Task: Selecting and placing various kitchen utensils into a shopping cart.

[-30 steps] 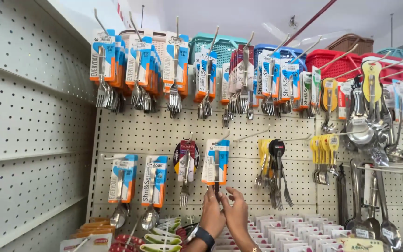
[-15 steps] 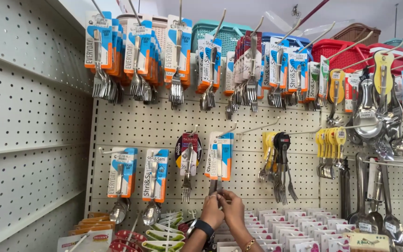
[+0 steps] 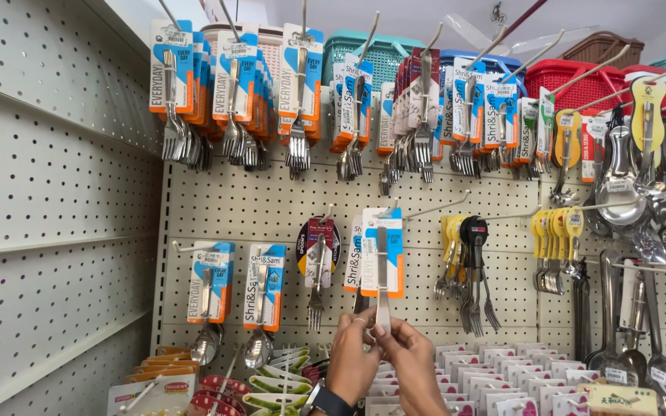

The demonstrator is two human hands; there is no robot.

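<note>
A carded cutlery pack (image 3: 381, 258) with a blue and orange card and a long steel utensil hangs from a pegboard hook at the middle of the head view. My left hand (image 3: 351, 356), with a dark watch (image 3: 327, 401) on the wrist, pinches the steel lower end of the pack from the left. From the right, my right hand (image 3: 412, 364) grips the same end, its fingertips touching those of the left. Both hands are raised in front of the pegboard (image 3: 271, 208).
The top row holds rows of carded forks (image 3: 298, 92). Spoon packs (image 3: 264, 293) hang at the lower left, coloured-handled cutlery (image 3: 468, 270) and ladles (image 3: 626, 185) to the right. Small boxes (image 3: 502, 370) fill the shelf below. Plastic baskets (image 3: 572, 77) sit on top. A perforated side panel (image 3: 48, 200) is on the left.
Both hands stay on the pack's lower end. The view has shifted slightly, so the shelf sits a little further right in the frame.
</note>
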